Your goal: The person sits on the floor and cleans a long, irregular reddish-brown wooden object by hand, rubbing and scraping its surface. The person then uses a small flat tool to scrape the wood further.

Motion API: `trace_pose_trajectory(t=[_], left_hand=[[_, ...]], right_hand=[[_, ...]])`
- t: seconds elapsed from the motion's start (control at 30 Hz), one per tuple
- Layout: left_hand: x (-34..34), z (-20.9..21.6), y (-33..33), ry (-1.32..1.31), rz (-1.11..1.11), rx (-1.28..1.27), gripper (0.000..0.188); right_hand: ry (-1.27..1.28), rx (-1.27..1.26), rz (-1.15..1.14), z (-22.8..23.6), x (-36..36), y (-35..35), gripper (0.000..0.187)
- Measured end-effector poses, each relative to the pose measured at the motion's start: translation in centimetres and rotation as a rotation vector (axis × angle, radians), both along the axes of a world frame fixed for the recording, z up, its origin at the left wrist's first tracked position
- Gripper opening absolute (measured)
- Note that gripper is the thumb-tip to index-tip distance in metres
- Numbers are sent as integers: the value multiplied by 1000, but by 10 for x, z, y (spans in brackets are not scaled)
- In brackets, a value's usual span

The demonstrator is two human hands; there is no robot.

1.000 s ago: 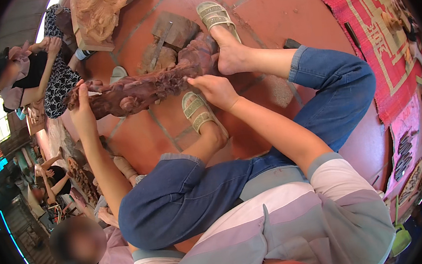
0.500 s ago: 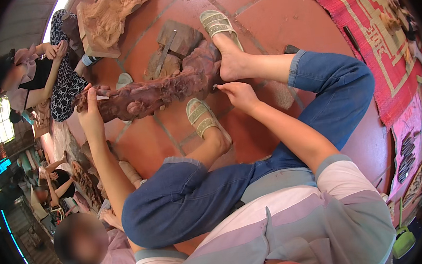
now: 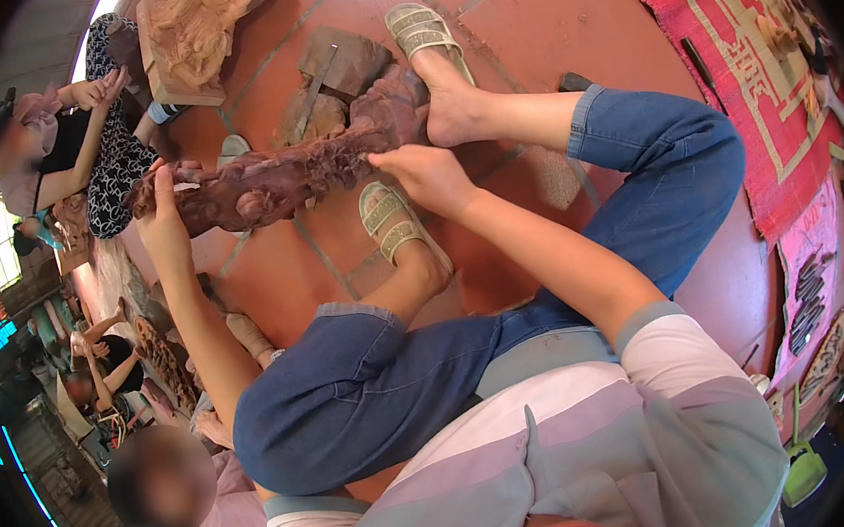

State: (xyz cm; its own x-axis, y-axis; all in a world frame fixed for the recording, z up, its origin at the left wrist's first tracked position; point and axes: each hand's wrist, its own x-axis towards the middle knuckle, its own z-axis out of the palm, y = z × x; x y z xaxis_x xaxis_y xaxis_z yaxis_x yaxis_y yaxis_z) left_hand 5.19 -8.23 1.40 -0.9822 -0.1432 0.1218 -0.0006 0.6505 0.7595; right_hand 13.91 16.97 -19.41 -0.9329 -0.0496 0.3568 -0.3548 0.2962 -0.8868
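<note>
A long reddish-brown wood carving lies slanted in front of me, its surface cut in deep relief. My left hand is closed around its left end, thumb up along the edge. The fingers of my right hand are pinched together against the carving's side, toward its right end. Whatever they hold is too small and hidden to name. The carving's thick right end rests close to my bare heel and the wooden blocks.
Wooden blocks with a flat metal bar lie beyond the carving. My sandalled feet flank it. A pale relief carving stands far left, near a seated person. A patterned red mat and a row of tools lie right.
My right hand has moved left and slightly up, from beside the carving's right end onto its side. My left hand keeps its hold. The whole view has shifted slightly.
</note>
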Motion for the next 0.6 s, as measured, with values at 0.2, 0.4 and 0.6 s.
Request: trace_pose_trajectory(t=[0.2,0.4,0.6], left_hand=[[-8,-6,-5,48,-21,-49,33],[-4,-1,-3,-16,-43,81,31],[-11,-17,0,6,-14,85,32]], right_hand=[[-92,162,-64,-43,4,25,24],[-56,159,-23,-22,3,2,24],[36,25,-157,-26,-1,29,22]])
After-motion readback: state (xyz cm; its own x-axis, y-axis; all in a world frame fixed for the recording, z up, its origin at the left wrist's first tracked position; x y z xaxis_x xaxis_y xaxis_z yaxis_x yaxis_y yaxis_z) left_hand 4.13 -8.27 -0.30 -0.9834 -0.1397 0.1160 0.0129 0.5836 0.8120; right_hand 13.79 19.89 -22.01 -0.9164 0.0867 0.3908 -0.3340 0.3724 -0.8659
